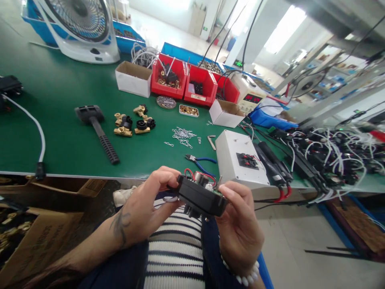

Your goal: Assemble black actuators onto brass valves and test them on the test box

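Note:
Both hands hold a small black plastic housing (200,196) over my lap, just below the table's front edge. Red wires and a metal part show in its open top. My left hand (150,202) pinches its left end with thumb and fingers. My right hand (237,218) grips its right end, a white bead bracelet at the wrist. On the green table (60,100) just beyond lie blue-handled pliers (200,160) and a white box (239,158) with red and black terminals.
Brass fittings (132,122), a black handle (99,130), small wire clips (183,134), red bins (186,80), cardboard boxes, a fan (81,26) and a meter with a red display (251,96) sit on the table. Black units with tangled wires (325,156) fill the right. Cardboard boxes stand at lower left.

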Demonstrator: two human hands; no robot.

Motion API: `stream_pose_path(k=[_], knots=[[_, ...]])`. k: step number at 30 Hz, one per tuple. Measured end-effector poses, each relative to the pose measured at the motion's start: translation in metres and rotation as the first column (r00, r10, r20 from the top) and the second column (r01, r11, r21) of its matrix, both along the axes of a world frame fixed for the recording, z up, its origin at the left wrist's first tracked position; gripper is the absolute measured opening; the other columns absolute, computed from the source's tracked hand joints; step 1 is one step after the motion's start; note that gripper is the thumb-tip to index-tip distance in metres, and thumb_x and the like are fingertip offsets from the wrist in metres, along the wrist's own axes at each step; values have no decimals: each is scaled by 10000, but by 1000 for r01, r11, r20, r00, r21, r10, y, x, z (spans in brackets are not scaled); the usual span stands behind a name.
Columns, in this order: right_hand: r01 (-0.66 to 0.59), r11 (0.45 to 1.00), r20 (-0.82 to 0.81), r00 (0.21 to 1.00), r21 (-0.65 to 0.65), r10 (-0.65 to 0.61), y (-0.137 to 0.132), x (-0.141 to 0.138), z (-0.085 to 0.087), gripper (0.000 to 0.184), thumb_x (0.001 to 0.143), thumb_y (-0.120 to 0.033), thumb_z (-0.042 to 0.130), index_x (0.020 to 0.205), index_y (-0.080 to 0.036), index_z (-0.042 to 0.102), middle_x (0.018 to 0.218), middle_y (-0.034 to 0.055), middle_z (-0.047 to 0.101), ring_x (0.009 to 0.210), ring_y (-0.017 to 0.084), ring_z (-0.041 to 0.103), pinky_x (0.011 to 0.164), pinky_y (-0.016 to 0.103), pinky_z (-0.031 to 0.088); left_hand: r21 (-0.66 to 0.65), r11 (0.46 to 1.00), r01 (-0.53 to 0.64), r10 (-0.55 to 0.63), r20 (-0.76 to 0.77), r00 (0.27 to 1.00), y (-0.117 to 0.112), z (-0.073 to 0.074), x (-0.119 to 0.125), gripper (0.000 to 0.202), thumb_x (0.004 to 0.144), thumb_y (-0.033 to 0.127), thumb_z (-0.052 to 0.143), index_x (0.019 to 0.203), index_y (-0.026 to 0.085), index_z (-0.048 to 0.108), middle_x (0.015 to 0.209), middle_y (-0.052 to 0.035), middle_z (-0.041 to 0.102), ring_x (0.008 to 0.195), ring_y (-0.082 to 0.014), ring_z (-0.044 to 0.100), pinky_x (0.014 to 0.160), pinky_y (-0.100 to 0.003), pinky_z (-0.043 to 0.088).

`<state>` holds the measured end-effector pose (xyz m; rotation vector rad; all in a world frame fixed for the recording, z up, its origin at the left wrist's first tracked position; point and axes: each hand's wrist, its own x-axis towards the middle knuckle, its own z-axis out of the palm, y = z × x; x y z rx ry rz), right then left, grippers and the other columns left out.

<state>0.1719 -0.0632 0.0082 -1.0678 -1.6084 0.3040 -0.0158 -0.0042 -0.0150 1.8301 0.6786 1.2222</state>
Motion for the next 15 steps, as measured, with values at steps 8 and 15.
stream_pose_path(k=[8, 15], knots=[[-143, 968, -322, 944, -206, 71, 6, -5, -4, 369, 936, -132, 619, 1223, -363, 648, 1087, 1, 618, 1004, 135, 601, 873, 247, 535, 70, 992, -104, 94, 141, 986, -3, 7, 3, 371, 836, 82, 687, 1113, 234, 493, 1056, -2, 538, 994, -77, 571, 865, -119, 509], [-400, 834, -607, 788, -379, 102, 11, -11, -12, 169, 899, -324, 729, 1059, -284, 693, 982, 4, 712, 854, 119, 678, 774, 203, 561, 140, 965, -221, 202, 136, 970, -7, 13, 2, 406, 784, 39, 719, 1116, 204, 554, 1012, 5, 558, 953, -91, 552, 807, -147, 497]])
